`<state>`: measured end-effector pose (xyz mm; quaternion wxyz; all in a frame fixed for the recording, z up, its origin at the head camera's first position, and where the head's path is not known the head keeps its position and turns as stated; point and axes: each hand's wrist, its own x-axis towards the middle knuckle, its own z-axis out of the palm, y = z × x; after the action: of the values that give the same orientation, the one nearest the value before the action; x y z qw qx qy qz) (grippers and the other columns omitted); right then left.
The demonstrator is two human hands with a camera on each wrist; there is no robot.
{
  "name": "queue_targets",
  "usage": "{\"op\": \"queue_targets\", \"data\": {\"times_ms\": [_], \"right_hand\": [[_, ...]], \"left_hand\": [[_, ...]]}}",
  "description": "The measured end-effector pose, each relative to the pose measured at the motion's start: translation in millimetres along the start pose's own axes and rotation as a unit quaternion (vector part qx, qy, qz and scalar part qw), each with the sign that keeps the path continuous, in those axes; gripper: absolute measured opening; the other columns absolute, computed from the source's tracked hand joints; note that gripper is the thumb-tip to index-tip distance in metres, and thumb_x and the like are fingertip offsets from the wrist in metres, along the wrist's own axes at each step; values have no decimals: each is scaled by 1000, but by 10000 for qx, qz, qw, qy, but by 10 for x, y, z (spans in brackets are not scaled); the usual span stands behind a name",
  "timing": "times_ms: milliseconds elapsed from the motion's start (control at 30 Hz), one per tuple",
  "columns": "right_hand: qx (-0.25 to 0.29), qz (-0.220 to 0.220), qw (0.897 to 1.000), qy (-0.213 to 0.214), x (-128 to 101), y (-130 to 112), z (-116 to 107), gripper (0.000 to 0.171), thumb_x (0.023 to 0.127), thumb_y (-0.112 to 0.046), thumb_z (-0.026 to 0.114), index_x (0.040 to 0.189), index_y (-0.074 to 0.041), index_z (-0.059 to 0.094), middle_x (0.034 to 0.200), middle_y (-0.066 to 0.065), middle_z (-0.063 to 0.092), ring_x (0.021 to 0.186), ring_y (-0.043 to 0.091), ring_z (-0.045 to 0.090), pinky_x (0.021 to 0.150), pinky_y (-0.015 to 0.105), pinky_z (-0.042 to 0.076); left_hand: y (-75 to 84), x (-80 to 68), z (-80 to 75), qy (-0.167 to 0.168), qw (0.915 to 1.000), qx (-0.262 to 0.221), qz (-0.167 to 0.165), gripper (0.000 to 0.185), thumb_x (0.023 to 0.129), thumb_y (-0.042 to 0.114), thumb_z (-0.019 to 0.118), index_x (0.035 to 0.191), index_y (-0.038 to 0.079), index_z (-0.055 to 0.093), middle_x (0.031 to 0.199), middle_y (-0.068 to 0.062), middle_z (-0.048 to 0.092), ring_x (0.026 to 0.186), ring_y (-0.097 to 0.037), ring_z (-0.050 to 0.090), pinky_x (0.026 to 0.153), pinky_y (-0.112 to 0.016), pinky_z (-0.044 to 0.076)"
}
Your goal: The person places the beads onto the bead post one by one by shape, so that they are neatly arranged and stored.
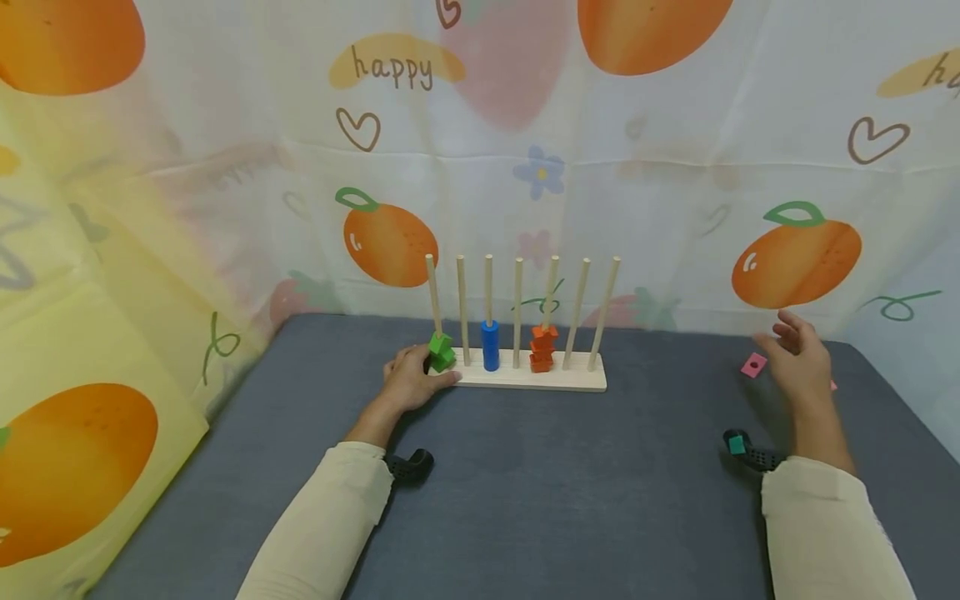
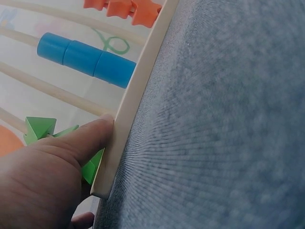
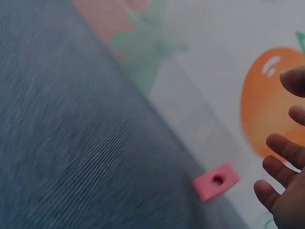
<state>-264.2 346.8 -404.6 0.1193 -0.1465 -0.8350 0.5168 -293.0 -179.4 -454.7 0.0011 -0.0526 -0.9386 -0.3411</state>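
Note:
At its left end, my left hand point(image 1: 411, 379) grips the pale wooden base point(image 1: 528, 380) of a peg stand. The thumb point(image 2: 95, 138) presses along the front edge; the other fingers are mostly hidden behind. Green angular blocks point(image 1: 442, 353) sit on the leftmost peg, beside this hand. Blue cylinder blocks point(image 2: 78, 57) are stacked on the third peg, and orange star-shaped blocks point(image 1: 542, 350) on the fifth. Far right, my right hand point(image 1: 804, 367) is held with fingers spread and nothing in it. A pink holed block point(image 3: 217, 181) lies near its fingers.
A second pink block point(image 1: 833, 386) shows partly behind the right hand. The grey table point(image 1: 585, 500) meets a fruit-printed cloth point(image 1: 480, 192) at its back edge, and a yellow part of the cloth point(image 1: 75, 400) borders the left. Dark straps with cameras point(image 1: 411, 468) are on both wrists.

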Motion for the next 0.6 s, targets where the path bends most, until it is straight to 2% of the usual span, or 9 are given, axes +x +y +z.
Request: {"op": "queue_targets", "data": {"times_ms": [133, 267, 433, 500, 600], "right_hand": [[89, 248, 9994, -221, 20, 146, 51, 74, 97, -42, 53, 156, -15, 17, 156, 19, 18, 140, 37, 19, 106, 56, 24], [-214, 221, 9989, -361, 22, 260, 89, 75, 98, -38, 52, 154, -5, 14, 153, 28, 20, 136, 46, 23, 103, 58, 27], [-1326, -25, 9907, -301, 24, 353, 93, 67, 99, -24, 52, 149, 7, 21, 141, 37, 33, 124, 52, 34, 98, 63, 29], [-1777, -51, 9838, -230, 26, 370, 97, 62, 98, -22, 52, 146, 9, 27, 136, 37, 38, 122, 54, 35, 98, 64, 28], [-2092, 1, 9777, -172, 28, 375, 112, 56, 98, -23, 52, 142, 8, 37, 133, 34, 43, 120, 53, 36, 97, 64, 27]], "left_hand": [[10, 0, -2, 3, 10000, 36, -16, 63, 85, 42, 74, 132, 6, 55, 136, -18, 50, 131, -36, 31, 102, -53, 13], [28, -3, 2, 19, 10000, 2, 26, 62, 85, 41, 74, 132, 6, 55, 135, -18, 51, 131, -36, 31, 103, -53, 13], [26, 0, 10, 20, 9999, -87, 64, 62, 85, 39, 74, 133, 6, 55, 135, -18, 51, 131, -36, 31, 103, -53, 12], [18, 1, 11, 33, 10000, -79, 50, 62, 85, 40, 74, 133, 6, 55, 135, -18, 51, 131, -35, 31, 103, -53, 12], [9, 3, 8, 45, 10000, -51, 18, 63, 85, 40, 74, 133, 5, 54, 135, -18, 50, 131, -36, 31, 103, -53, 12]]}}
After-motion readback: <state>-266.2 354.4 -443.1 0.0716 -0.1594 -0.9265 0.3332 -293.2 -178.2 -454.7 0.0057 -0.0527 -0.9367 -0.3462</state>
